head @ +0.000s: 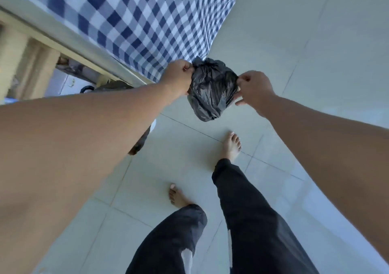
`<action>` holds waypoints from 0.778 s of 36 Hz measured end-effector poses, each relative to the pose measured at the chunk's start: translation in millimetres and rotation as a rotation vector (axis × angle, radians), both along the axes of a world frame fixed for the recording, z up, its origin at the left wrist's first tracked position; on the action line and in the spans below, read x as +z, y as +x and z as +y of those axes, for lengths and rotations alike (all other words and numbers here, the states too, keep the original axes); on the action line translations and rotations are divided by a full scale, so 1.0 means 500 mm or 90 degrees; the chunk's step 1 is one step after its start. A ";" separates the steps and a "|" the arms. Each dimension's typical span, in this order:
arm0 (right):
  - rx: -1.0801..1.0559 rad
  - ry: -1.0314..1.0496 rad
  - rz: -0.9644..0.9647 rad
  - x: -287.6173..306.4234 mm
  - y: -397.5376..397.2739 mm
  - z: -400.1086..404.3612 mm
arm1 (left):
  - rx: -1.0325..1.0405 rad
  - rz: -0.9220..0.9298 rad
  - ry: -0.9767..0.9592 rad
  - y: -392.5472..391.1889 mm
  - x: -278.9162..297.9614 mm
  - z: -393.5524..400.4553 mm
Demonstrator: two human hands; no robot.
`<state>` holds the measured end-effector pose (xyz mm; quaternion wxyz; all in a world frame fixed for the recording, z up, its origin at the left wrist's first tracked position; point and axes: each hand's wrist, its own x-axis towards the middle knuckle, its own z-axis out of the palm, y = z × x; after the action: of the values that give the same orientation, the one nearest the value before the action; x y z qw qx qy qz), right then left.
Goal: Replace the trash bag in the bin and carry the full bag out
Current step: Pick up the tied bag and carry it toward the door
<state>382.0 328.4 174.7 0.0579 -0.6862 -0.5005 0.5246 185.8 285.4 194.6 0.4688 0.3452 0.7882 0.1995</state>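
A small black trash bag (211,90), crumpled and bunched, hangs in the air above the tiled floor, held between both hands. My left hand (176,78) is fisted on the bag's upper left edge. My right hand (253,89) pinches its right edge with thumb and forefinger, the other fingers spread below. No bin is clearly in view. My two bare feet and black trousers show below the bag.
A bed with a blue-and-white checked sheet (147,21) fills the upper left, its wooden frame (69,40) running diagonally. Dark objects (113,85) lie under the frame behind my left forearm. Pale floor tiles (315,42) spread to the right and ahead.
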 end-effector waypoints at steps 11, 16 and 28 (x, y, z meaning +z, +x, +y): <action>-0.126 0.102 0.037 0.555 0.185 -0.116 | -0.186 0.071 0.106 0.169 0.569 -0.038; -0.155 0.169 0.036 0.734 0.299 -0.114 | -0.296 0.121 0.172 0.278 0.761 -0.001; -0.234 0.267 -0.017 0.968 0.631 -0.099 | -0.410 0.123 0.303 0.614 0.974 0.097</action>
<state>697.4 278.8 658.8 0.2863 -0.7455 -0.4657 0.3813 493.0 333.8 681.4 0.3383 0.6903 0.6119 0.1860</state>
